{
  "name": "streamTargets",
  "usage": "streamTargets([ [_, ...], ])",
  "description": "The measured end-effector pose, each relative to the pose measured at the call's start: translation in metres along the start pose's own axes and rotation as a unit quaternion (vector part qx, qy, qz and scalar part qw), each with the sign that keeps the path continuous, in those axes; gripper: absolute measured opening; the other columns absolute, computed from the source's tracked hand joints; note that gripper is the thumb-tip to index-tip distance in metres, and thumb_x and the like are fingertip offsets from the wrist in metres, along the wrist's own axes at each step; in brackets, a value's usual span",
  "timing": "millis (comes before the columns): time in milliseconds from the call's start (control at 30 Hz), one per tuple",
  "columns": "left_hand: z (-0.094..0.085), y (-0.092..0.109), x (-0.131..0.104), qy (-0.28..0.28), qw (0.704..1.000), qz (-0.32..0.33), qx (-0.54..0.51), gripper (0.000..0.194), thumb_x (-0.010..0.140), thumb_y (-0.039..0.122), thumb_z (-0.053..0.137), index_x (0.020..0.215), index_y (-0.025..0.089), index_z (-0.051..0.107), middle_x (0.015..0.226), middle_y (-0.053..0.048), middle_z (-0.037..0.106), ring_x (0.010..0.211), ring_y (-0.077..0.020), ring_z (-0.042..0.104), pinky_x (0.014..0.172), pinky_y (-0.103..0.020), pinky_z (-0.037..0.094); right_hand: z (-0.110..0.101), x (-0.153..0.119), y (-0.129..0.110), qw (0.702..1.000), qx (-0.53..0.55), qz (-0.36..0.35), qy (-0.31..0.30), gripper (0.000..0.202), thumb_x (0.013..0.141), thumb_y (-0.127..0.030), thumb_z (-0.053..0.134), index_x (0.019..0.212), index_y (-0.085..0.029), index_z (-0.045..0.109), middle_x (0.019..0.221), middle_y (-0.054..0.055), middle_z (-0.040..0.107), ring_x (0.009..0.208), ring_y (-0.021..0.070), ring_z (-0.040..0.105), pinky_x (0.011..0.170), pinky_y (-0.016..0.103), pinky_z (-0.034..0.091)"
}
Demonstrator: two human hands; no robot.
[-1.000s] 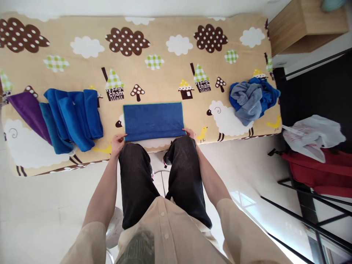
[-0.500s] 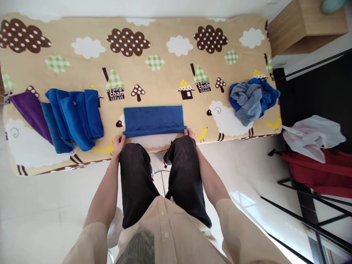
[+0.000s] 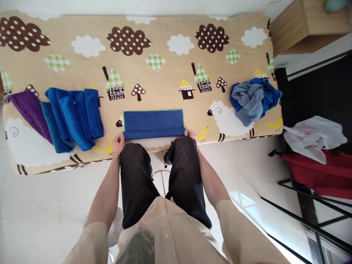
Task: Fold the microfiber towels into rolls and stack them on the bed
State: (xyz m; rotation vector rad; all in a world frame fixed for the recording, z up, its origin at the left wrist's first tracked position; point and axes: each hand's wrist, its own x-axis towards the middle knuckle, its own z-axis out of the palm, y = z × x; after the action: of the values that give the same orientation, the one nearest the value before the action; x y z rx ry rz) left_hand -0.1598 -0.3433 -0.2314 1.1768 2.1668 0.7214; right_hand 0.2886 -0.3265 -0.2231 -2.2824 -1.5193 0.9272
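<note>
A blue towel (image 3: 154, 121) lies flat on the patterned bed cover (image 3: 170, 73) in front of my knees, its near edge folded over into a narrow band. My left hand (image 3: 118, 144) pinches the near left corner of this towel. At the opposite end, my right hand (image 3: 190, 135) has its fingers closed on the near right corner, partly hidden by my knee. To the left lie several rolled or folded blue towels (image 3: 77, 117) side by side, with a purple towel (image 3: 30, 113) at their outer end.
A crumpled heap of blue and grey towels (image 3: 249, 101) rests at the right end of the bed. Beyond it are a wooden box shelf (image 3: 310, 25), a white plastic bag (image 3: 316, 134), a red cloth item (image 3: 319, 172) and black metal rails (image 3: 299, 227).
The blue towel's far edge has shifted slightly toward me, and its near fold sits a little lower. Both hands keep hold of the corners, almost in place.
</note>
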Motion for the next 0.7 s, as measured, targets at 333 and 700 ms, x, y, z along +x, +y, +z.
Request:
streamTargets([
  [333, 0.003, -0.003, 0.002, 0.020, 1.000, 0.005, 0.021, 0.032, 0.085, 0.048, 0.057, 0.067, 0.022, 0.057, 0.063, 0.000, 0.050, 0.064, -0.0175, 0.048, 0.069, -0.033, 0.041, 0.006, 0.004, 0.007, 1.000, 0.005, -0.003, 0.028, 0.037, 0.097, -0.054, 0.049, 0.077, -0.024, 0.060, 0.075, 0.009, 0.064, 0.079, 0.0266, 0.059, 0.076, 0.038, 0.044],
  [700, 0.000, -0.002, 0.001, 0.023, 0.998, 0.040, 0.041, 0.031, 0.080, 0.047, 0.060, 0.062, 0.024, 0.051, 0.062, -0.001, 0.049, 0.063, -0.0181, 0.048, 0.070, -0.035, 0.042, 0.016, 0.009, 0.012, 0.997, 0.009, 0.039, 0.060, 0.037, 0.086, -0.055, 0.055, 0.067, -0.024, 0.059, 0.066, 0.006, 0.060, 0.070, 0.0234, 0.055, 0.069, 0.036, 0.044],
])
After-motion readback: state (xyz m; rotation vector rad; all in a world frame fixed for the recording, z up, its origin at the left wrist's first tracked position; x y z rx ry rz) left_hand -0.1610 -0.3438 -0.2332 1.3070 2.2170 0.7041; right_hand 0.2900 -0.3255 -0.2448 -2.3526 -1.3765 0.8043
